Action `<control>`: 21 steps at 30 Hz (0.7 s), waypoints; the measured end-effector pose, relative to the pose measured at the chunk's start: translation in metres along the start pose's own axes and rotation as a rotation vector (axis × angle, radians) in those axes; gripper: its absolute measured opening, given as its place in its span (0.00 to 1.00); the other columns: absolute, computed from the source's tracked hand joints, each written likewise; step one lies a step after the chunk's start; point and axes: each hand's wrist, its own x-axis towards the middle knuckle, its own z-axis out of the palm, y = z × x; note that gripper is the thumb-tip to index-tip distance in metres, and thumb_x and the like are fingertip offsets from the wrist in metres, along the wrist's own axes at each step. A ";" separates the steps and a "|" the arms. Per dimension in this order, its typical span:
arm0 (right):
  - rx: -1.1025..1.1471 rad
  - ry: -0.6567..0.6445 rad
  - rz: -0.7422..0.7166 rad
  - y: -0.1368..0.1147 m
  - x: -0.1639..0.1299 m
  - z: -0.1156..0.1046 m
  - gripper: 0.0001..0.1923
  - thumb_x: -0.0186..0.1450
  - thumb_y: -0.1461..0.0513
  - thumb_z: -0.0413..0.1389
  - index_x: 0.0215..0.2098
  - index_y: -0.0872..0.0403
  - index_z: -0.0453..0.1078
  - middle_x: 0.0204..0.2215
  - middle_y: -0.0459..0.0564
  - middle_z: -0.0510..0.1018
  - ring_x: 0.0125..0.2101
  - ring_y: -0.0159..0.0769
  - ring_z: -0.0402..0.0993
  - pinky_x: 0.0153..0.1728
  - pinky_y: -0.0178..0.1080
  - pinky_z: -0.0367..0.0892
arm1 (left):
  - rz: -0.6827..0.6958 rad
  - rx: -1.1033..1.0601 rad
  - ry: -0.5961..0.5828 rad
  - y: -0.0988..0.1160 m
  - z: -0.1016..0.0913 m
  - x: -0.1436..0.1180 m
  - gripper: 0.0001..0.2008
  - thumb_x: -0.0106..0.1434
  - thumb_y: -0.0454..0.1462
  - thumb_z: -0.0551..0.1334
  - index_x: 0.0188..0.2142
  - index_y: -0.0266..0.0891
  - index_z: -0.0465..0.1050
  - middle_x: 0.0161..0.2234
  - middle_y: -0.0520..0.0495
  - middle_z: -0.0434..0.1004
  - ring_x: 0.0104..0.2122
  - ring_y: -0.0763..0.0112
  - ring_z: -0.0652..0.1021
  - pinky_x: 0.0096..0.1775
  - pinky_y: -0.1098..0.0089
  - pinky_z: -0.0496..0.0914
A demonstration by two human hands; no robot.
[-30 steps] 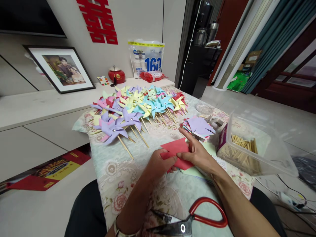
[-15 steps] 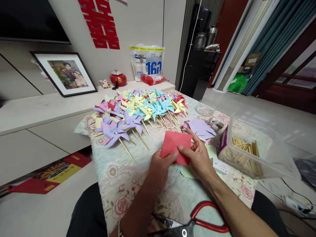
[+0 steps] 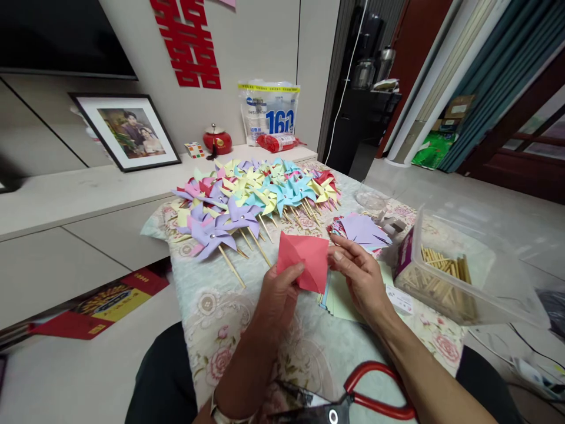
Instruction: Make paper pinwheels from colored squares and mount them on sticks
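A table (image 3: 247, 330) with a flowery cloth fills the middle of the view. At its far end lies a big heap of paper pinwheels (image 3: 251, 197) in purple, blue, yellow, pink and red, each on a thin wooden stick. On the right side of the table stands a clear plastic box (image 3: 463, 271) with wooden sticks lying in it. Between the box and the heap is a small stack of cut paper (image 3: 362, 229) with a purple sheet on top. Some pale green sheets (image 3: 342, 297) lie flat on the cloth under the hands. Near the front edge lie scissors (image 3: 353, 400) with red handles. Just above the cloth, in front of the heap, is a red paper square (image 3: 304, 262) with fold lines, held up and tilted. The left hand (image 3: 278, 297) pinches its lower left edge, with the thumb pressed on the front of the paper. The right hand (image 3: 359, 280) holds its right edge, with the fingertips closed on it.
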 end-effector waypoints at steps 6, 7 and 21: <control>-0.578 -0.138 -0.545 -0.001 -0.001 -0.009 0.10 0.65 0.68 0.58 0.42 0.48 0.75 0.39 0.50 0.76 0.40 0.39 0.72 0.40 0.42 0.68 | -0.018 -0.073 0.032 0.004 -0.008 0.005 0.13 0.51 0.33 0.71 0.39 0.37 0.79 0.37 0.48 0.85 0.34 0.67 0.81 0.37 0.71 0.74; -0.649 -0.191 -0.620 -0.003 -0.002 -0.009 0.12 0.65 0.70 0.57 0.42 0.48 0.75 0.39 0.50 0.75 0.41 0.39 0.72 0.40 0.42 0.67 | -0.018 -0.074 0.036 0.005 -0.008 0.005 0.13 0.51 0.33 0.71 0.38 0.37 0.80 0.37 0.48 0.85 0.33 0.68 0.81 0.36 0.71 0.74; -0.849 -0.408 -0.736 -0.017 -0.006 -0.002 0.07 0.68 0.69 0.55 0.38 0.53 0.73 0.35 0.52 0.72 0.38 0.40 0.68 0.39 0.44 0.65 | 0.058 0.071 0.091 0.002 -0.001 0.003 0.13 0.46 0.35 0.72 0.34 0.36 0.78 0.30 0.48 0.82 0.29 0.68 0.79 0.34 0.70 0.72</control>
